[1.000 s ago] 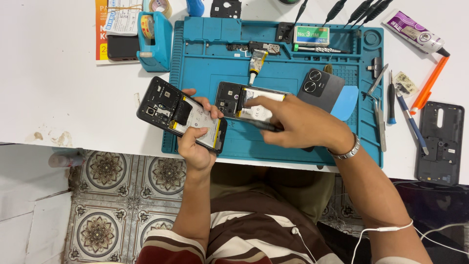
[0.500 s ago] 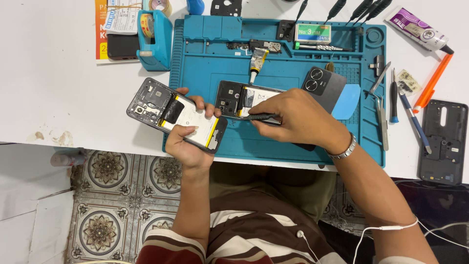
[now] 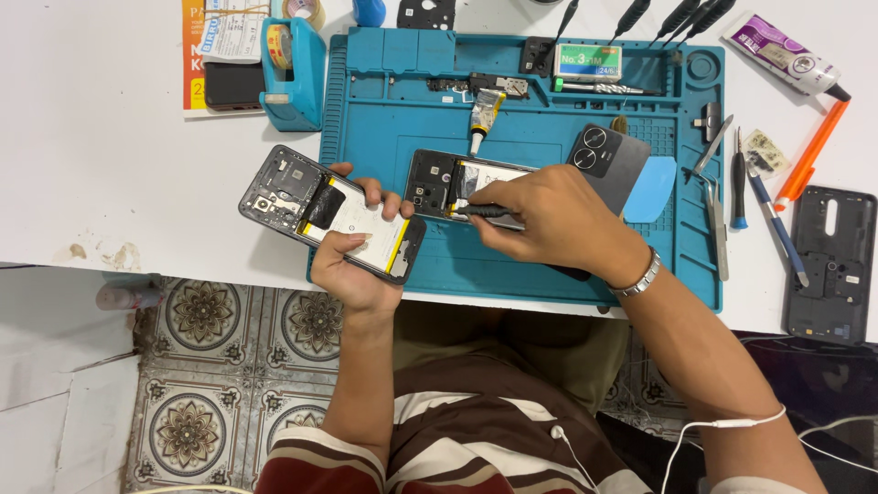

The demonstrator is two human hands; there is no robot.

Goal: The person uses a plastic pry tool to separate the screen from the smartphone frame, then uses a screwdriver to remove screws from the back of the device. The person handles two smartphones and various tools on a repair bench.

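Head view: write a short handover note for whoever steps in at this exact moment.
Left hand: grips an opened phone, back off, battery showing, held over the white table's edge.
Right hand: holds a dark tool, tip on a second opened phone lying on the blue mat.
Done: both backs are off; a grey back cover lies beside.
Left: both phones still open.

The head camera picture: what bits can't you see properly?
- Second opened phone on the blue mat, head view: its lower half is hidden under the right hand.
- Dark tool: its tip is too small to make out, its handle hidden by the right hand.
- Opened phone in the left hand: its underside is covered by the palm.
- Screwdrivers: cut off by the top edge.
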